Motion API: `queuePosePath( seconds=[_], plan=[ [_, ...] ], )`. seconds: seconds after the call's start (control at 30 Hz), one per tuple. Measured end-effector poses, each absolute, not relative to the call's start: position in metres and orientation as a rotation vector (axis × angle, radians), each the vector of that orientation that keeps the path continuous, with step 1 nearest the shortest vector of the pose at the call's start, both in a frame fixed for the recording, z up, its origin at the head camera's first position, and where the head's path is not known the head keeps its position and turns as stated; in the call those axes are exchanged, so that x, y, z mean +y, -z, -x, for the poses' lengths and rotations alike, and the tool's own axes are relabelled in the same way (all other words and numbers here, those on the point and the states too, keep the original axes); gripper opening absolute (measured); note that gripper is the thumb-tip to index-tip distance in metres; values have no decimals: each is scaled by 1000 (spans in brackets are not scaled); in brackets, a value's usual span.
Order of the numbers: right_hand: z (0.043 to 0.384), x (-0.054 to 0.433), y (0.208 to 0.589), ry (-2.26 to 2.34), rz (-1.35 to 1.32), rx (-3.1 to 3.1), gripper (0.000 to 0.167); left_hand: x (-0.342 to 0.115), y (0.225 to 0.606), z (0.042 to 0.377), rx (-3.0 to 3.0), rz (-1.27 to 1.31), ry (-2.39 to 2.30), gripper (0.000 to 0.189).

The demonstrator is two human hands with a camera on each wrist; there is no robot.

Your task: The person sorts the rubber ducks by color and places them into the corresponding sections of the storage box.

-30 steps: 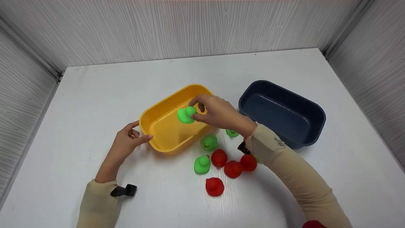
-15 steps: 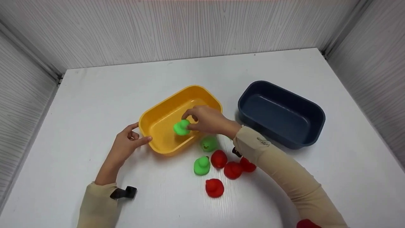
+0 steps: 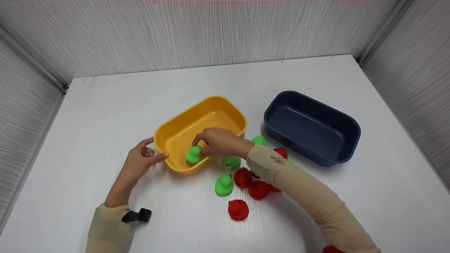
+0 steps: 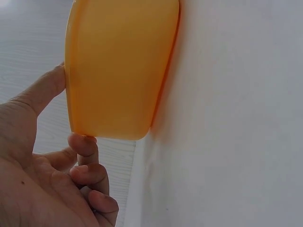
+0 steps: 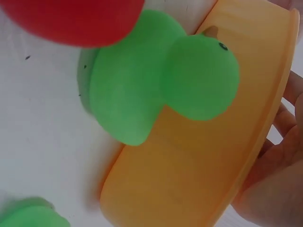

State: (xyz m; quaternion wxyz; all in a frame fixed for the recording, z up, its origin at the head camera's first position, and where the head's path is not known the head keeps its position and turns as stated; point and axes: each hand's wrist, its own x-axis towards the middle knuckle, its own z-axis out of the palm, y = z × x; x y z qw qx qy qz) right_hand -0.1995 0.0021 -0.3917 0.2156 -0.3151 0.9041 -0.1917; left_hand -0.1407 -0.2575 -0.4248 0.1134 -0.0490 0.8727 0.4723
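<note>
In the head view my left hand (image 3: 139, 160) grips the left end of a yellow plastic bin (image 3: 175, 121) by its rim. The left wrist view has that hand's fingers touching the outside of the bin (image 4: 118, 71). My right hand (image 3: 223, 141) reaches over the near rim and pinches a green rubber duck (image 3: 193, 154) low inside the bin's near-left part. From the right wrist, the bin's wall hides most of those fingers. Outside, another green duck (image 3: 232, 162) sits by the near wall, with one more green duck (image 3: 224, 185) nearer me.
Several red ducks (image 3: 238, 210) lie on the white table (image 3: 116, 105) in front of the bin, some partly covered by my right sleeve. A green duck (image 3: 259, 141) is between the bins. A dark blue bin (image 3: 309, 130) stands at right, nothing visible inside.
My right hand has moved left and towards me, lowering the green duck from above the yellow bin's middle into its near-left part. The left hand stays on the rim.
</note>
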Motion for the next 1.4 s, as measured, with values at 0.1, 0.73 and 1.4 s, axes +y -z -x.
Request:
queuePosePath(
  seconds=[0.1, 0.73, 1.4],
  plan=[
    [200, 1, 394, 538, 876, 2487, 30, -257, 425, 141, 2555, 145, -1389, 79],
    [203, 19, 375, 620, 892, 2482, 42, -255, 424, 144, 2554, 120, -1399, 77],
    [158, 77, 362, 740, 1005, 2291, 43, -257, 428, 141, 2551, 144, -1403, 78]
  ],
)
